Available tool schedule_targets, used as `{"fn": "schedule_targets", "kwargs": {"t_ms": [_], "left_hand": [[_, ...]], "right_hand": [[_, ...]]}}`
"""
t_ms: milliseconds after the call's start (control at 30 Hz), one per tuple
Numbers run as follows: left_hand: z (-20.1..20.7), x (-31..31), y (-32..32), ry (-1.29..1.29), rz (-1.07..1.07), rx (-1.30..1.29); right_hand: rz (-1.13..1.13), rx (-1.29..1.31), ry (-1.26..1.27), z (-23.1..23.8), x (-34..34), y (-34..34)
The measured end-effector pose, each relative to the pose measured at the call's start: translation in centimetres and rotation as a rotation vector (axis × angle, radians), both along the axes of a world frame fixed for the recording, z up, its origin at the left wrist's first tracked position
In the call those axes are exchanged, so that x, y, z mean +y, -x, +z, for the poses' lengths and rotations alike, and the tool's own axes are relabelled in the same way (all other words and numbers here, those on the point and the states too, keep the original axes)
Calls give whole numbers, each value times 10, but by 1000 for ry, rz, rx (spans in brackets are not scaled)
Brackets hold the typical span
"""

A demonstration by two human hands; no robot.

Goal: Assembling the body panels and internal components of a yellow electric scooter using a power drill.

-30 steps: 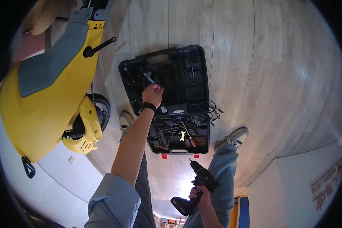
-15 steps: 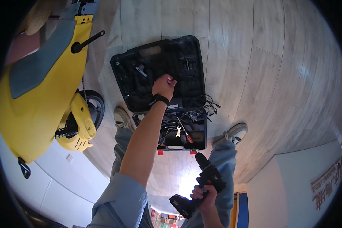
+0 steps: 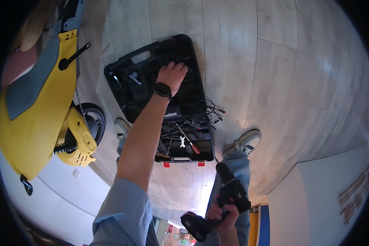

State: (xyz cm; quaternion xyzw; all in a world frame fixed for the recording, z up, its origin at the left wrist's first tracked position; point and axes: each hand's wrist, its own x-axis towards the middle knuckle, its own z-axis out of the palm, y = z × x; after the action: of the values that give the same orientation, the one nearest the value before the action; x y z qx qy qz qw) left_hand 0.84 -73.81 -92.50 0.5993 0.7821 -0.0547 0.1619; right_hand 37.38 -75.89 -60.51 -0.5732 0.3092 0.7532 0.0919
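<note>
My right hand [image 3: 223,217] is wrapped round the grip of a black cordless drill [image 3: 233,194], whose battery points to the lower left and chuck to the upper left. A thin bit tip shows at the chuck's end. My left hand [image 3: 172,77], with a dark watch at the wrist, reaches over the lid half of an open black tool case [image 3: 147,98]. Its fingers curl down and their tips are hidden, so what they hold is out of sight. A small silvery-grey piece [image 3: 135,78] lies left of that hand. The near half holds a wrench [image 3: 182,142] and a red-handled screwdriver [image 3: 195,148].
Tangled dark cables [image 3: 212,110] spill over the case's right side. A yellow and grey machine with a pedal crank [image 3: 74,57] and a wheel [image 3: 96,119] stands at left. My shoes [image 3: 249,141] flank the case on the wood-plank floor [image 3: 283,82]. White panels border both sides.
My left hand has moved farther out over the lid and turned back-up. The drill has shifted slightly right and down in my right hand. The whole view has shifted a little.
</note>
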Motion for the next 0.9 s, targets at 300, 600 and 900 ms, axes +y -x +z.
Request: {"fn": "schedule_targets", "kwargs": {"t_ms": [300, 600, 900], "left_hand": [[-9, 12, 10, 38, -35, -89], [-1, 17, 7, 27, 110, -157], [-20, 18, -4, -102, 510, -266]], "right_hand": [[10, 29, -6, -1, 4, -6], [37, 34, -11, -4, 0, -7], [59, -14, -7, -1, 4, -6]]}}
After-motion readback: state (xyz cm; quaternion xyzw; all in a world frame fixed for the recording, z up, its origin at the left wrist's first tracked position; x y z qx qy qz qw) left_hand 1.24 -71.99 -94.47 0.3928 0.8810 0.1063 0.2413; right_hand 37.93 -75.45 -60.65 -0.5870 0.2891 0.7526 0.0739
